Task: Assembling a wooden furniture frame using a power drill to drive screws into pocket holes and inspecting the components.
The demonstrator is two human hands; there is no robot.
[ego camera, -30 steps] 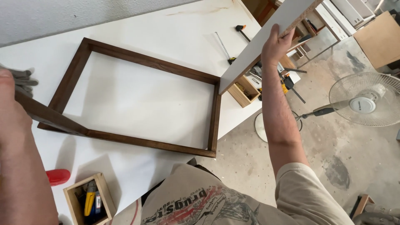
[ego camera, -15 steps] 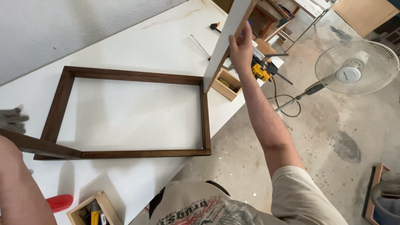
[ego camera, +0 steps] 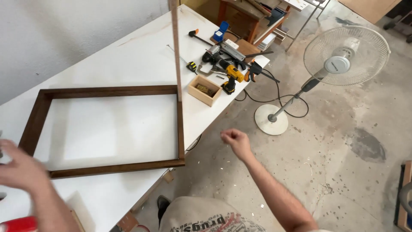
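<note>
Now both hands off the dark frame [ego camera: 107, 131] on the surface [ego camera: 128, 56]: right fingers [ego camera: 231, 138] curled empty, left fingers [ego camera: 19, 169] blurred, can't tell; regripping likely next.

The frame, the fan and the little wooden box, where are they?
dark wooden frame [ego camera: 107, 91], head view, on its far rail.
standing fan [ego camera: 346, 56], head view, on its round grille.
small wooden box [ego camera: 211, 98], head view, on its near wall.

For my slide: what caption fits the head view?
Both hands free beside a dark frame on a white table.
</note>
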